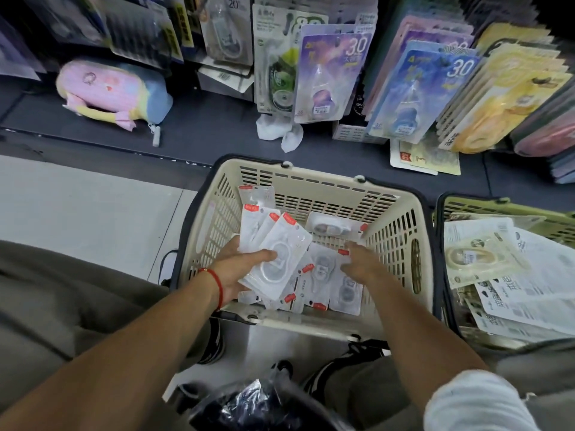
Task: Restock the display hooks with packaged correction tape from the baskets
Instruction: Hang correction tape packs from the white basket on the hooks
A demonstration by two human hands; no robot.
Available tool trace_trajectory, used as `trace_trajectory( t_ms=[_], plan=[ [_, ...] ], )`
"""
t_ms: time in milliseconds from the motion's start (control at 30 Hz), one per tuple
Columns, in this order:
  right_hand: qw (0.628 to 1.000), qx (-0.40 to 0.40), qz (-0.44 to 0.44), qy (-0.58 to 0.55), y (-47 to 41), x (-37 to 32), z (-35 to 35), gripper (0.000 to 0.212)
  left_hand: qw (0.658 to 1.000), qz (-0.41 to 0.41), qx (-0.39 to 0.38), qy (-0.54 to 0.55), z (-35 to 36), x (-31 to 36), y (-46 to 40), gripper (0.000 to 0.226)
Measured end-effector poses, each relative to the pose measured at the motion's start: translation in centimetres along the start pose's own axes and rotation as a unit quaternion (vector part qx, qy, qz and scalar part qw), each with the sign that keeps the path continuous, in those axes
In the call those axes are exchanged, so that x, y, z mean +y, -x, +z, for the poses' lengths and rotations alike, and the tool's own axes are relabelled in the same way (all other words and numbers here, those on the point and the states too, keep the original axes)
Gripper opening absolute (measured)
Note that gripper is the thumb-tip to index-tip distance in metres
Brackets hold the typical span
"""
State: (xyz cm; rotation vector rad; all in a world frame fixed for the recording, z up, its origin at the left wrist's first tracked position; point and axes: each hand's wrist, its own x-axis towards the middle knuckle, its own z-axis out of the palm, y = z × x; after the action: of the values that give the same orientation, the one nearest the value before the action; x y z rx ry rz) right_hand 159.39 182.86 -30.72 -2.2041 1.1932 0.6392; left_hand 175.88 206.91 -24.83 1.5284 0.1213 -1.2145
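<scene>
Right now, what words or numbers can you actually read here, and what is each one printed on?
"30": purple hanging pack, top right corner.
"30": blue hanging pack, top right corner.
"20": clear hanging pack, near its top edge.
Too blurred to read: the red tabs on the white packs in the left hand, the printed sheets in the green basket, and the red-stamped card on the shelf.

Stationery shop: hung packs (329,73), baskets (401,225)

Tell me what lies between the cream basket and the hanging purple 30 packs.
In the head view, between the cream basket and the purple 30 packs lies dark shelf surface with crumpled white plastic wrap.
</scene>
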Motion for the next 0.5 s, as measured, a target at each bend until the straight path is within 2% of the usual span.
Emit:
trace_trajectory(
  t_ms=[67,133,267,333,433,500],
  plan=[
    [0.997,-0.07,0.019,0.022,-0.1,1.5,1.3,0.097,1.0,-0.001,0.001,-0.001,-0.1,0.0,-0.2,0.052],
    [0.995,-0.074,0.004,0.066,-0.2,1.8,1.9,0.11,1.0,0.001,-0.003,0.006,0.1,0.2,-0.3,0.052],
    [0.982,-0.008,-0.035,0.188,-0.1,1.6,0.0,0.086,1.0,0.008,-0.011,0.007,0.8,0.9,-0.4,0.056],
    [0.987,-0.028,-0.045,0.151,0.4,1.4,-1.7,0.071,1.0,0.016,-0.024,0.01,1.2,1.2,-0.3,0.06],
    [0.992,-0.07,-0.085,0.056,1.9,0.7,-6.0,0.071,0.998,0.039,-0.032,0.027,2.0,1.7,-0.2,0.068],
    [0.989,-0.079,-0.121,0.036,3.3,-0.3,-10.2,0.062,0.997,0.063,-0.032,0.035,2.4,2.1,0.0,0.072]
  ],
)
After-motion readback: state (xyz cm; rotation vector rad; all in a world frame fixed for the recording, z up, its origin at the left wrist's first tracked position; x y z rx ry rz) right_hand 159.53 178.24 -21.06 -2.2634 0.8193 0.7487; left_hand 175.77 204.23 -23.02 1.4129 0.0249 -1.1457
